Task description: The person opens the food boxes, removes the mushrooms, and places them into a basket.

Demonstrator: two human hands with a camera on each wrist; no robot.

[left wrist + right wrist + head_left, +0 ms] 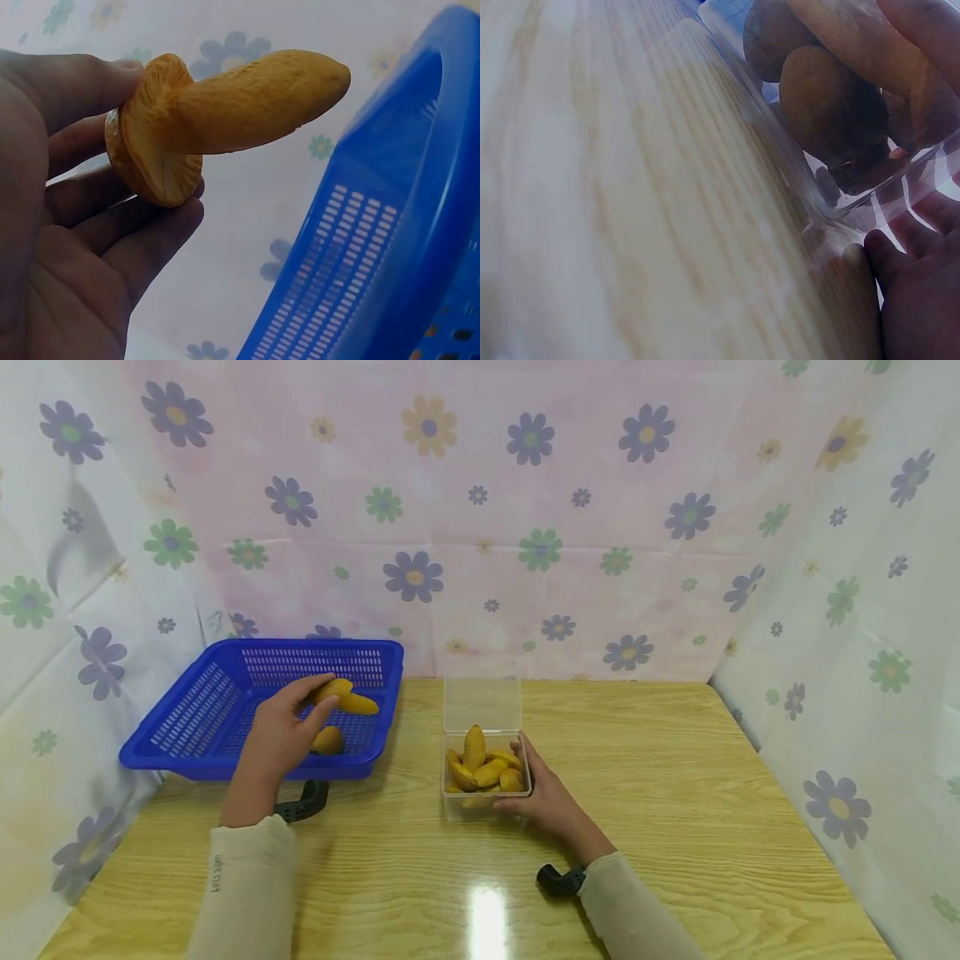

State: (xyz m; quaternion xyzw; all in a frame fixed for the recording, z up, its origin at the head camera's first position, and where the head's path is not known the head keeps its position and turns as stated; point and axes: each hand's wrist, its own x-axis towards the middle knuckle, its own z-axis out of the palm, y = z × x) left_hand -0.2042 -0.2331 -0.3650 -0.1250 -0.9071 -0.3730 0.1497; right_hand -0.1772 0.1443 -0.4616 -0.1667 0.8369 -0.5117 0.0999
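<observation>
My left hand (281, 731) pinches a yellow-orange mushroom (362, 703) by its cap, over the blue basket (300, 770). In the left wrist view the mushroom (255, 101) shows its gills and thick stem, the stem pointing away from the palm. A further mushroom (328, 741) lies inside the basket, below that hand. My right hand (551, 802) grips the right side of a clear plastic box (459, 812), thumb and fingers around its wall. Several mushrooms (474, 747) fill the box. Through its clear side, mushrooms (832, 105) appear close up in the right wrist view.
The box's clear hinged lid (482, 703) stands raised behind it. Both box and basket sit on a wood-grain table (637, 735), the basket at the back left. Flower-patterned cloth (480, 527) borders the table at the back and both sides.
</observation>
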